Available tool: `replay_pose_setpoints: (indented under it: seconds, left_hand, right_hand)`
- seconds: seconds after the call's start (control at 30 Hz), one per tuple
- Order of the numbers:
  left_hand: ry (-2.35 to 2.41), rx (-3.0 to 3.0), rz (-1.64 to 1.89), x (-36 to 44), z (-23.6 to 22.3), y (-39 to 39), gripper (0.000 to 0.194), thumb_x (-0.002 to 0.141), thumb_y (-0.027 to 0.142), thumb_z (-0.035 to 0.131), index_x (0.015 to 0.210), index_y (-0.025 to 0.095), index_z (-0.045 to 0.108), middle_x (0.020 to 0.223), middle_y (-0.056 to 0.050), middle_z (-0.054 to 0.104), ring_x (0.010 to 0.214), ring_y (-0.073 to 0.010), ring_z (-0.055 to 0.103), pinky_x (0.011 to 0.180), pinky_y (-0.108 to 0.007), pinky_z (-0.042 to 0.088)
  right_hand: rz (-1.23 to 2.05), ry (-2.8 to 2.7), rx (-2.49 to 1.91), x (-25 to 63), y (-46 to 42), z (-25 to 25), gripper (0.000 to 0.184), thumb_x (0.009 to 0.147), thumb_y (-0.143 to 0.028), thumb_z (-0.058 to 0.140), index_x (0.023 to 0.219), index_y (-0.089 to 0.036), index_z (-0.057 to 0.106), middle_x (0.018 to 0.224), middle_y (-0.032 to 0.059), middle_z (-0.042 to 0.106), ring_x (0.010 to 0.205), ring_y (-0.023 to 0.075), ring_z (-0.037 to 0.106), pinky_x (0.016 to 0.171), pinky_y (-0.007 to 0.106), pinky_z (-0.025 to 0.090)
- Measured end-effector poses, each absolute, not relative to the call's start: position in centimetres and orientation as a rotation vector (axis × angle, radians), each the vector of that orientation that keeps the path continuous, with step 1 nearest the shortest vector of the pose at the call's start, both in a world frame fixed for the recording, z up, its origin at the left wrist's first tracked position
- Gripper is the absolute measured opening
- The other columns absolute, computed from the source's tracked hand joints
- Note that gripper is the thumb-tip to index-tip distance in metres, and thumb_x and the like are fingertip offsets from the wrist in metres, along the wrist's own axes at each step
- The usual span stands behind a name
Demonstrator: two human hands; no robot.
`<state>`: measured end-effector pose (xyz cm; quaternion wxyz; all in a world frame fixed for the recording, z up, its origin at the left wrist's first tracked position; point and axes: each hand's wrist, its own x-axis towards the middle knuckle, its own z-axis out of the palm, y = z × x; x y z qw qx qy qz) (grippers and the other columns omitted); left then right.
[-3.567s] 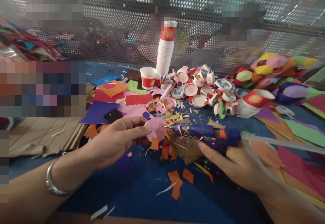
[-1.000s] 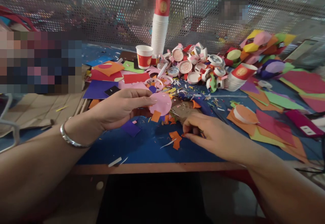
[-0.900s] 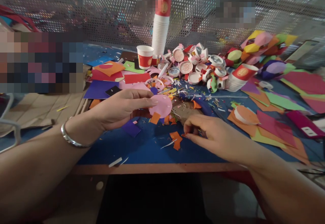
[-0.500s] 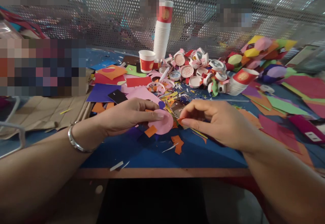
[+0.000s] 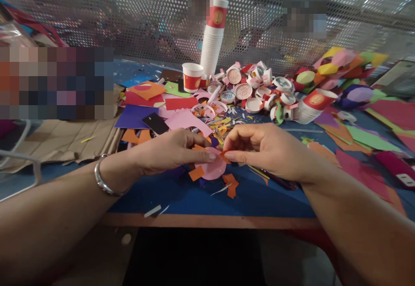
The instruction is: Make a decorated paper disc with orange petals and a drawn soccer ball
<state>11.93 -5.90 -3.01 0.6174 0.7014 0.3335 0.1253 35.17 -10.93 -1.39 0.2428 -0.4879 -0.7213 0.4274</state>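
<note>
My left hand (image 5: 181, 149) pinches a pink paper disc (image 5: 214, 168), its thumb lying across the disc's upper face. An orange paper tab (image 5: 196, 173) sticks out at the disc's lower left edge, and a dark blue scrap shows just above it. Between the thumb and fingertips of my right hand (image 5: 264, 149) is a small orange paper piece (image 5: 224, 155), which meets the disc's right edge; whether it is attached there I cannot tell. Loose orange scraps (image 5: 231, 185) lie on the blue table top (image 5: 191, 201) just below the disc.
A tall stack of paper cups (image 5: 212, 43) rises behind a single cup (image 5: 192, 78). Right of them is a heap of white lids (image 5: 243, 91) and tilted cups (image 5: 316, 104). Coloured paper sheets (image 5: 359, 173) lie at the right, flattened cardboard (image 5: 65, 139) at the left.
My right hand has moved left, bringing the orange piece against the pink disc's right edge. My left hand keeps its hold on the disc. The whole view has shifted slightly.
</note>
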Motion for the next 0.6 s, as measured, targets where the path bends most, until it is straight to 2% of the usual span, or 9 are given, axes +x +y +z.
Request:
replay_pose_setpoints:
  seconds: [0.23, 0.47, 0.6]
  left_hand:
    - [0.770, 1.622, 0.267, 12.15, -2.65, -6.15, 0.029, 0.083, 0.046, 0.079, 0.078, 0.018, 0.075, 0.075, 0.002, 0.063, 0.073, -0.0135, 0.053, 0.067, -0.024, 0.041]
    - [0.750, 1.650, 0.268, 11.87, -2.88, -6.05, 0.031, 0.087, 0.047, 0.076, 0.078, 0.017, 0.073, 0.077, 0.001, 0.064, 0.075, -0.0141, 0.054, 0.072, -0.025, 0.042]
    - [0.770, 1.724, 0.266, 11.68, -3.06, -5.95, 0.033, 0.090, 0.049, 0.071, 0.081, 0.018, 0.075, 0.075, 0.001, 0.063, 0.073, -0.0147, 0.052, 0.068, -0.026, 0.039]
  right_hand:
    - [1.165, -1.946, -1.318, 34.96, -10.95, -1.55, 0.014, 0.089, -0.032, 0.075, 0.086, -0.020, 0.070, 0.076, -0.0013, 0.069, 0.067, 0.0118, 0.060, 0.061, 0.025, 0.047]
    - [1.239, -1.957, -1.335, 35.29, -10.76, -1.33, 0.015, 0.088, -0.034, 0.077, 0.088, -0.020, 0.071, 0.080, -0.0009, 0.071, 0.071, 0.0130, 0.061, 0.065, 0.026, 0.047]
    - [1.263, -2.032, -1.356, 35.44, -10.42, -1.11, 0.014, 0.091, -0.035, 0.074, 0.089, -0.020, 0.073, 0.082, -0.0004, 0.074, 0.074, 0.0143, 0.065, 0.068, 0.027, 0.049]
